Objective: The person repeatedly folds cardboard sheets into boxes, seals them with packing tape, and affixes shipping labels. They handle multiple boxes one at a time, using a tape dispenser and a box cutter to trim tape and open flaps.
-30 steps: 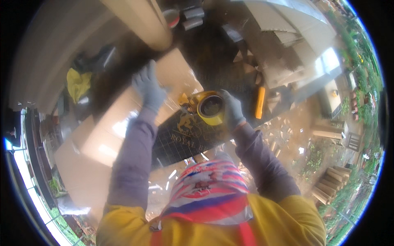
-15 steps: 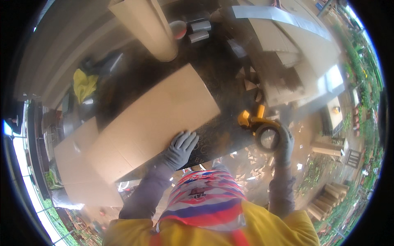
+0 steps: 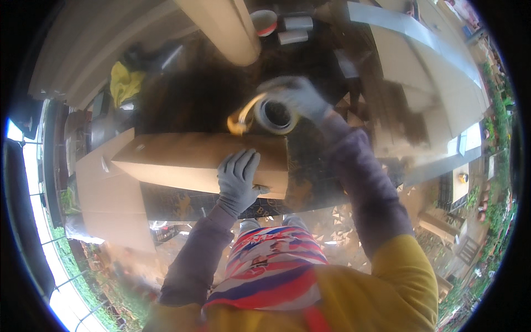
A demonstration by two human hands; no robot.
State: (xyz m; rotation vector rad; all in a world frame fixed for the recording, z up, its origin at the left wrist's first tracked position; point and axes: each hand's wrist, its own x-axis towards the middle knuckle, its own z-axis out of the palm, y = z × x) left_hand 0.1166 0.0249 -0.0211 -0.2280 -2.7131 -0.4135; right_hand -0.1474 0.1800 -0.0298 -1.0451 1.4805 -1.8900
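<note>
Flattened carton [image 3: 110, 193]: a pale cardboard sheet lies at the counter's left edge, partly under the folded box, well apart from either hand.
Folded cardboard box [image 3: 193, 160]: long and tan, it lies across the middle of the dark counter [image 3: 182, 99], its right end near the tape roll.
Left hand [image 3: 238, 180]: gloved in grey, it lies flat on the box near its right end, fingers [image 3: 243, 163] spread and released, pressing down rather than gripping.
Tape roll [image 3: 274, 113]: a roll of packing tape with a tan strip trailing off to its left, held just above the box's far right corner; blur hides the strip's free end.
Right hand [image 3: 301, 99]: gloved in grey and motion-blurred, its fingers are clenched around the roll's far side.
Doing it well: judging by the pose, tape is being laid on the box. The flat left palm should keep the box from sliding and stay beside the tape line, not under it. The roll should be kept low and pulled straight, so the strip lands without creases.
Risk: a slack strip could fold onto itself or catch the glove.
Yellow cloth [image 3: 124, 83]: bunched near the counter's far left corner, clear of the work.
Far edge: a red-and-white roll [image 3: 264, 22] and two pale cylinders [image 3: 296, 30] lie there, away from both hands.
</note>
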